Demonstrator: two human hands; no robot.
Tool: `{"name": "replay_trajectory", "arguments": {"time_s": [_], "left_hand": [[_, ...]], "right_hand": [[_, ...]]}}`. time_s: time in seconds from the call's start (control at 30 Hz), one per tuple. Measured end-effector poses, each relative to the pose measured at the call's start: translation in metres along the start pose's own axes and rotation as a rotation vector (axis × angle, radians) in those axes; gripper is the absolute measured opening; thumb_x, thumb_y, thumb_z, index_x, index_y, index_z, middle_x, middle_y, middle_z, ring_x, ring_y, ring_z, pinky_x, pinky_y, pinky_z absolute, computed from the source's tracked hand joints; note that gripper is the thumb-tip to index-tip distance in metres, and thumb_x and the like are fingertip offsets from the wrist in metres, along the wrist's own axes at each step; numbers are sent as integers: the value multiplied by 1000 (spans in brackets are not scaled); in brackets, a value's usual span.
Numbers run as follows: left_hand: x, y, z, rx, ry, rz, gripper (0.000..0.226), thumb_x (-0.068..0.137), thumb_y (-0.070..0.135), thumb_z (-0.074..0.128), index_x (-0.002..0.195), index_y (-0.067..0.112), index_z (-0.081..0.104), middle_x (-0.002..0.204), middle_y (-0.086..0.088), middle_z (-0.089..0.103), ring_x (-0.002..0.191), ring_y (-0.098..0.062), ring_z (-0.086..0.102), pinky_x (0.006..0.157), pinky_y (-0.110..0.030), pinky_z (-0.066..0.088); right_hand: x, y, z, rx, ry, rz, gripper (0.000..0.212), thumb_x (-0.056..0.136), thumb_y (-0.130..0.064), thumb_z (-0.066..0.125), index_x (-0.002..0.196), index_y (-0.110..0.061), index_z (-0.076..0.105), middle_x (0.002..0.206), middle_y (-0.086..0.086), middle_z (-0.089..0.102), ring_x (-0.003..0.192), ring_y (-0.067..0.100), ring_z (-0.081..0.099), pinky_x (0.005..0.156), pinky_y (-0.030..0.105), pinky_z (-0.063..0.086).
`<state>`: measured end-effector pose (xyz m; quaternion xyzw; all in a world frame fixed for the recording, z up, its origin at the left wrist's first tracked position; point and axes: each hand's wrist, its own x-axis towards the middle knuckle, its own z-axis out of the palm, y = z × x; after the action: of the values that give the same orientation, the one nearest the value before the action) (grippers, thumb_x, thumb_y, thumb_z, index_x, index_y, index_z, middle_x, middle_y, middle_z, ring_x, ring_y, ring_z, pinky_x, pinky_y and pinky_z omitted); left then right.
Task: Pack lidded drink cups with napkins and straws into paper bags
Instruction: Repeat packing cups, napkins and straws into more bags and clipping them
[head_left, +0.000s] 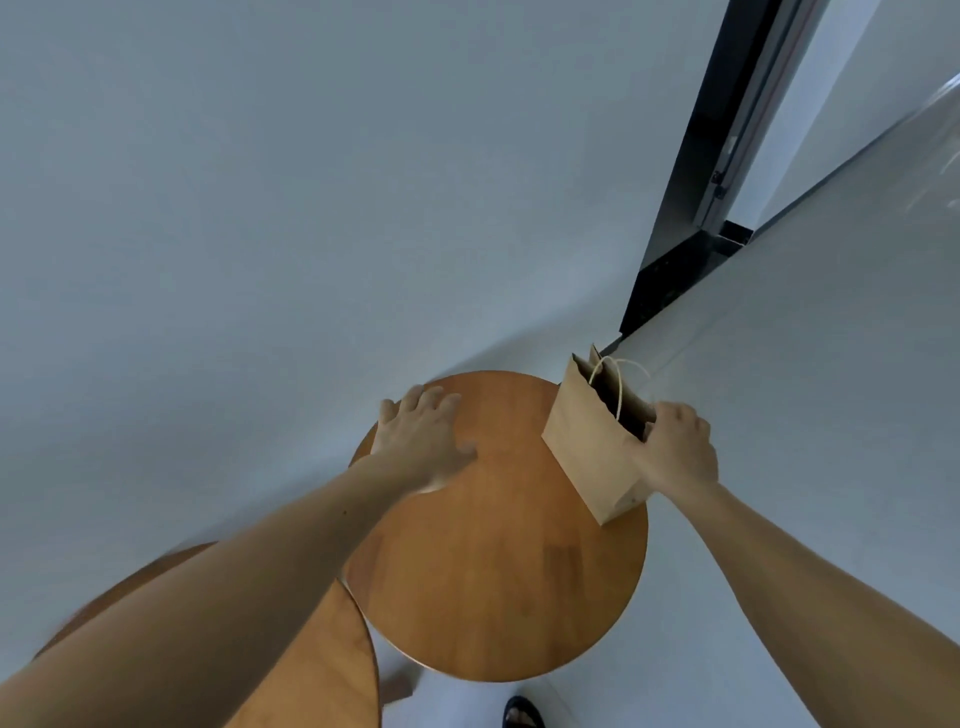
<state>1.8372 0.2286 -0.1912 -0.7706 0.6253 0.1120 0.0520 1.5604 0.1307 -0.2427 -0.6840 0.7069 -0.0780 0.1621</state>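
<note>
Brown paper bag upright, open-topped, right edge of round table.

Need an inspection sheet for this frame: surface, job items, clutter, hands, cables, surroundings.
Surface: round wooden table; a second table sits lower at near left.
Job's things: open bag with twine handles at the table's right edge, contents hidden; no cups, napkins or straws seen.
Clutter: nothing seen.
Hands: left hand lies flat on the table's far left; right hand grips the bag's rim, fingers curled.
Cables: nothing seen.
Surroundings: pale walls, dark door frame, a foot below.
</note>
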Motion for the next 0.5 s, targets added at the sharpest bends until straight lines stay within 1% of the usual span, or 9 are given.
{"name": "replay_trajectory", "arguments": {"time_s": [0.1, 0.17, 0.23, 0.27, 0.3, 0.33, 0.4, 0.43, 0.5], "left_hand": [[17, 22, 12, 1, -41, 6, 76, 93, 59, 47, 156, 26, 19, 164, -1, 16, 152, -24, 5, 121, -53, 11], [23, 29, 20, 2, -65, 10, 74, 94, 57, 47, 155, 26, 20, 164, -1, 16, 152, -24, 5, 120, -53, 11], [25, 30, 24, 4, -79, -1, 72, 94, 56, 46, 155, 26, 21, 164, -2, 16, 152, -24, 5, 121, -53, 11], [26, 28, 25, 2, -82, -12, 72, 94, 56, 46, 155, 26, 21, 164, -2, 16, 152, -24, 5, 121, -53, 11], [26, 25, 26, -2, -83, -24, 73, 94, 57, 46, 155, 26, 21, 164, -2, 16, 152, -24, 5, 121, -53, 12], [25, 22, 27, -10, -82, -35, 73, 94, 57, 46, 155, 26, 21, 164, -2, 16, 152, -24, 5, 121, -52, 12], [21, 14, 27, -32, -78, -55, 74, 94, 58, 46, 155, 26, 21, 164, -1, 16, 152, -24, 6, 121, -52, 13], [18, 10, 28, -43, -77, -64, 74, 93, 58, 46, 155, 25, 21, 164, -1, 16, 152, -24, 6, 121, -51, 14], [9, 1, 28, -65, -72, -85, 75, 93, 58, 48, 155, 26, 22, 164, 0, 17, 152, -24, 7, 121, -50, 16]], "right_hand": [[25, 25, 11, 6, -41, 41, 68, 88, -41, 65, 142, -10, 37, 143, 13, 41, 131, 32, 37, 95, 44, 44], [37, 35, 19, 11, -82, 56, 66, 87, -44, 65, 139, -10, 40, 135, 12, 48, 125, 32, 44, 89, 42, 46], [44, 41, 28, -9, -115, 34, 44, 90, -41, 61, 122, -12, 52, 106, 6, 59, 97, 26, 57, 69, 32, 47], [46, 42, 32, -39, -126, 11, 30, 92, -37, 57, 110, -13, 55, 89, 1, 58, 80, 21, 57, 59, 28, 42], [46, 42, 35, -74, -128, -10, 20, 94, -33, 53, 100, -14, 57, 78, -2, 55, 70, 18, 54, 53, 26, 37], [45, 41, 38, -100, -119, -27, 16, 96, -28, 51, 89, -14, 55, 72, -2, 52, 64, 17, 52, 51, 26, 35], [40, 35, 43, -126, -94, -70, 26, 96, -22, 49, 71, -17, 44, 65, -2, 48, 57, 16, 47, 49, 26, 31], [36, 29, 44, -130, -76, -100, 31, 95, -20, 49, 66, -18, 39, 61, -2, 46, 53, 15, 43, 47, 25, 27], [27, 14, 44, -134, -33, -167, 33, 92, -20, 51, 62, -19, 37, 56, -3, 45, 48, 13, 41, 45, 24, 23]]}}
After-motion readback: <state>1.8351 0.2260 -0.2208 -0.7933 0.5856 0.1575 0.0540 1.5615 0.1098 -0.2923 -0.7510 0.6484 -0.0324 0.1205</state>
